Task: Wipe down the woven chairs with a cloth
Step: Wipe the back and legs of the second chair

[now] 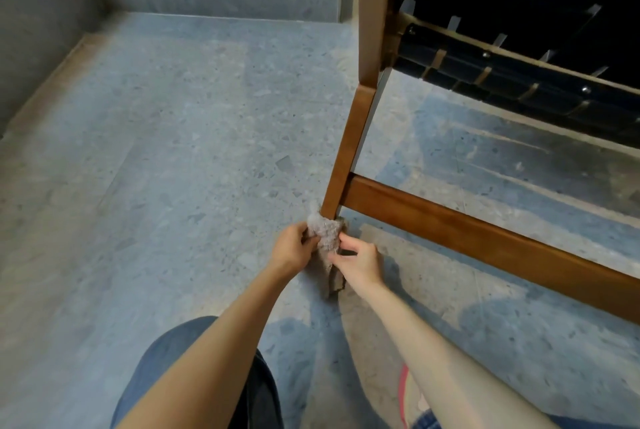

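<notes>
A speckled grey terrazzo floor [156, 151] fills most of the frame, with a low grey wall [41, 30] along the upper left. Just below the centre, the cloth [323, 238], a nubbly grey-brown rag, is bunched at the foot of the wooden chair leg [346, 158]. Its upper part seems to touch the leg's base, and a tail hangs toward the floor. The left hand [291, 248] has its grip closed on the cloth's left side, fingers curled into the fabric. The right hand [360, 262] pinches the right edge between thumb and fingertips. Holding it from both sides probably lets the person wrap or refold the rag round the narrow leg, which I judge to be the part being wiped. A low stretcher rail [485, 234] runs from the leg toward the lower right edge, and the dark woven seat [519, 75] fills the upper right. Open floor lies left of the leg, giving the hands free room there, while rail and seat crowd the right side. A knee [180, 359] in jeans sits at the lower centre
</notes>
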